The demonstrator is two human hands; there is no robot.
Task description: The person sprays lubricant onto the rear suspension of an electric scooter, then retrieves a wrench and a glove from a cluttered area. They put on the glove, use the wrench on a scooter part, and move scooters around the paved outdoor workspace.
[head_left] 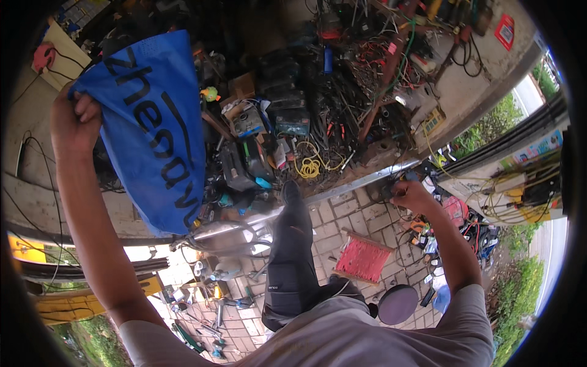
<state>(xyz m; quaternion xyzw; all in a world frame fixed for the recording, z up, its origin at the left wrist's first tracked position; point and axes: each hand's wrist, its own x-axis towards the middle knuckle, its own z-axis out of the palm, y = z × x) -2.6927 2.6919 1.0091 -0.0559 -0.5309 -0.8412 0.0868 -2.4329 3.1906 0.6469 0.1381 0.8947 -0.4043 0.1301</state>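
My left hand is raised at the upper left, its fingers closed on the top corner of a blue fabric bag with dark lettering. From that grip the bag hangs down to the right and hides part of the cluttered floor behind it. On the right, my right hand is held out near the metal sill, fingers curled together. A small dark thing shows at its fingertips, too unclear to name.
Tools, cables and black cases crowd the floor beyond the sill, with a coiled yellow cord. My foot is at the sill. On the paving are a red slatted stool, a round dark seat and scattered tools.
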